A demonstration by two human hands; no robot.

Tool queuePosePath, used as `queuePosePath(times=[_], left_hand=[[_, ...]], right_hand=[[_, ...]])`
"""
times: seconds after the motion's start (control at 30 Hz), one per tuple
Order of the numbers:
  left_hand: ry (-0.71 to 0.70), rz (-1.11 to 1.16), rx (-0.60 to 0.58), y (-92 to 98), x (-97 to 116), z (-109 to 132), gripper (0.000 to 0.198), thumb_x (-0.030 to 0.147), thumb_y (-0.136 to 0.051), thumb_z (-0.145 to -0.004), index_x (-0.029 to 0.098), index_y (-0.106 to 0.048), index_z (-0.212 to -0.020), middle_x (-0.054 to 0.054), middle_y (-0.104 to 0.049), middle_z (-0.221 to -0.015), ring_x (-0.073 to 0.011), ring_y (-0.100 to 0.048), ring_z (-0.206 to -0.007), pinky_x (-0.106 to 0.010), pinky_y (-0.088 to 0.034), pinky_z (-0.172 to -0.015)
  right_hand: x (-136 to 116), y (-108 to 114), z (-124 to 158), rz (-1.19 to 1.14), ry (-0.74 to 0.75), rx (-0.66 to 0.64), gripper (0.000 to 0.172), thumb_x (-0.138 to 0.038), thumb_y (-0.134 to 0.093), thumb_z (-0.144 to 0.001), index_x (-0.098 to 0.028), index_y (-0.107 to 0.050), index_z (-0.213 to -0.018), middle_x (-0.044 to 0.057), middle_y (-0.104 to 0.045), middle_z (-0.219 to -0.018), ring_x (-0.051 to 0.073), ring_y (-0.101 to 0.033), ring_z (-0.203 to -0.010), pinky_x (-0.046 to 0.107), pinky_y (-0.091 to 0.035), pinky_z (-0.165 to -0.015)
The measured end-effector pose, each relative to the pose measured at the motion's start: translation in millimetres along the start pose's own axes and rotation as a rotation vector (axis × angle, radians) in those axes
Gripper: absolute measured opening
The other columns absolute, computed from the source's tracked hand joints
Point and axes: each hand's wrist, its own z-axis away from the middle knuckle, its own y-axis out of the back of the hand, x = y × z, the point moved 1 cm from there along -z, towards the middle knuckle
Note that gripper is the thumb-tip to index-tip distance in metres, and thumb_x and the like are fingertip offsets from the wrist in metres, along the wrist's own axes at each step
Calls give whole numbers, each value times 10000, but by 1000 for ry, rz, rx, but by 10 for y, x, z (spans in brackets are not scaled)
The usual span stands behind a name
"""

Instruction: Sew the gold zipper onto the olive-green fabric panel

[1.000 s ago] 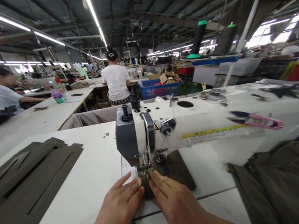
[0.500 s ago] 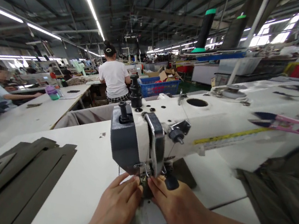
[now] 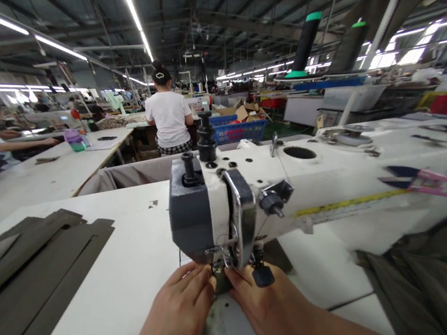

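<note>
The left hand (image 3: 177, 314) and right hand (image 3: 264, 306) lie close together, fingertips pressing the olive fabric strip (image 3: 222, 281) under the sewing machine (image 3: 199, 209) head. The strip appears thick but pliable; hold it flat from both sides.
</note>
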Motion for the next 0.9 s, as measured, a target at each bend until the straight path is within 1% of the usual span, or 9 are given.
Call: queuePosePath(times=[0.07,0.17,0.3,0.4,0.5,0.57,0.7,0.8,0.9], left_hand=[[4,11,14,-15,-12,20,357,130,-291,-926,115,-628,-811,-88,-692,-900,-191,-661,-821,-342,-557,-736],[3,39,28,-44,-33,28,323,140,-318,-923,126,-627,-831,-79,-692,-897,-188,-660,-816,-346,-554,-738],[22,56,43,-59,-42,24,310,132,-326,-918,122,-623,-829,-88,-691,-885,-189,-662,-807,-346,-553,-733],[30,73,16,-54,-44,32,291,135,-343,-914,119,-619,-822,-91,-690,-897,-194,-660,-825,-355,-551,-749],[30,77,13,-54,-52,48,283,138,-348,-913,121,-622,-842,-89,-691,-904,-198,-661,-827,-355,-553,-744],[31,80,2,-64,-55,58,282,143,-346,-915,121,-622,-864,-93,-689,-922,-202,-658,-848,-359,-552,-751],[41,80,30,-73,-37,64,295,158,-337,-920,118,-618,-839,-95,-687,-917,-207,-657,-843,-371,-548,-755],[58,75,65,-67,-12,50,346,168,-295,-933,107,-615,-815,-105,-686,-908,-205,-657,-837,-365,-544,-758],[70,81,77,-58,-2,27,388,172,-253,-941,101,-610,-807,-108,-687,-897,-201,-656,-835,-352,-541,-762]], right_hand=[[-28,67,-47,-33,-7,8,222,-119,-375,-883,-106,-570,-988,96,-593,-861,164,-570,-774,257,-489,-715],[-53,140,-127,-108,-12,21,183,-76,-400,-857,-105,-566,-929,83,-597,-828,147,-571,-750,224,-482,-696],[-58,168,-190,-158,32,91,195,-18,-417,-811,-90,-565,-916,81,-603,-809,158,-571,-745,234,-475,-695],[-63,175,-190,-163,39,149,213,4,-415,-783,-76,-572,-902,87,-604,-805,173,-564,-731,250,-472,-678],[-70,181,-172,-149,17,143,191,-14,-405,-797,-87,-572,-855,72,-589,-768,182,-548,-698,274,-466,-661],[-74,182,-166,-153,32,131,202,-25,-383,-823,-104,-568,-831,59,-580,-757,176,-538,-687,274,-460,-660],[-77,183,-185,-140,74,150,259,-21,-327,-854,-103,-573,-852,51,-589,-764,158,-535,-662,258,-449,-630],[-86,184,-200,-93,79,170,298,-12,-288,-864,-98,-570,-817,59,-598,-758,155,-546,-662,255,-447,-619],[-90,173,-190,-64,95,164,301,-9,-284,-867,-100,-570,-869,60,-600,-778,155,-550,-679,255,-442,-609]])
